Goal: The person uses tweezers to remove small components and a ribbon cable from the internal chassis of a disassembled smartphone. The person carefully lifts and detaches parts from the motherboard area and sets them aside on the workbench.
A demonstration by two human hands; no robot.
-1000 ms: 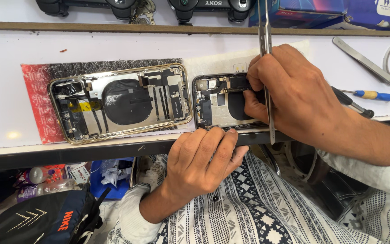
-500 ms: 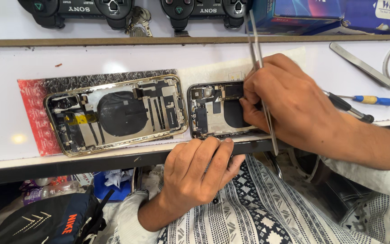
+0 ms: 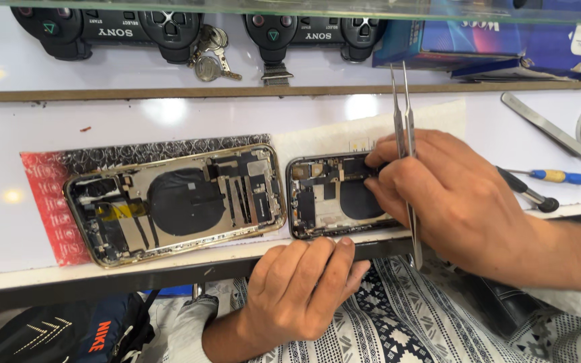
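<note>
— Where's the small phone [image 3: 334, 196] lying?

— At the near edge of the table [image 3: 136, 114], long axis left to right, open side up, on a white sheet. A bigger gold phone [image 3: 176, 202] sits just to its left on bubble wrap.

— Which hand is on it?

— The right hand [image 3: 452, 202]. Its fingers [image 3: 381, 158] press down on the phone's right end, covering that part. They're closed around steel tweezers [image 3: 403, 128], which run nearly upright through the grip, across the phone's long axis.

— And the left hand [image 3: 304, 289]?

— Below the table edge, fingers curled up against the phone's near side, holding nothing. It's near, but the right hand is the one over the parts.

— Other tools?

— A screwdriver [image 3: 563, 177] lies to the right, apart.
</note>
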